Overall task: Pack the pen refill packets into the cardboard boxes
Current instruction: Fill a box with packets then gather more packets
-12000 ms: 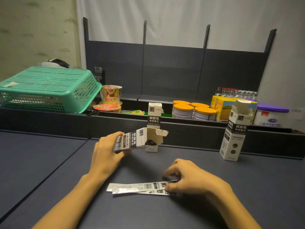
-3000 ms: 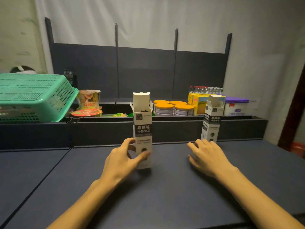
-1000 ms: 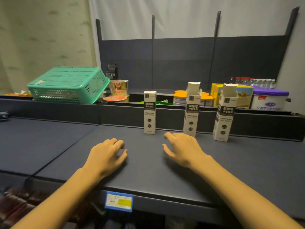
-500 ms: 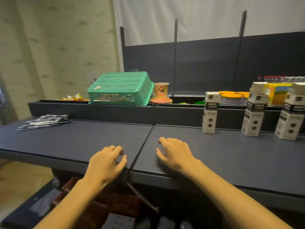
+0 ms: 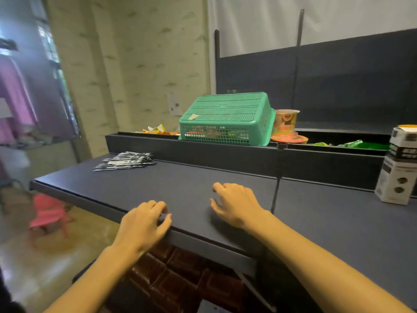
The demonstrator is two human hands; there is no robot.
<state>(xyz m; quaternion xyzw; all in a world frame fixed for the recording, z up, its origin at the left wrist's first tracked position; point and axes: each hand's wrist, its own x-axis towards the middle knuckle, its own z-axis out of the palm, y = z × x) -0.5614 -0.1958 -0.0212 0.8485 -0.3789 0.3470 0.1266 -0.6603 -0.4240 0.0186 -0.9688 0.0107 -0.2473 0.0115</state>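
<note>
Both hands idle: left hand (image 5: 144, 222) rests on the tabletop (image 5: 225, 177) edge, right hand (image 5: 237, 204) flat upon it, fingers relaxed, each grip empty. A stack of packets (image 5: 125, 160) lies unpacked at far left, well apart from the one box (image 5: 398, 168) in view. Packing judged unfinished.

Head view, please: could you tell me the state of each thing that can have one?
Left hand: open, holds nothing, at the table edge.
Right hand: open, holds nothing, on the table.
Refill packets: loose pile, unpacked.
Cardboard box: upright, cut off by the frame edge.
Green basket: upside down.
</note>
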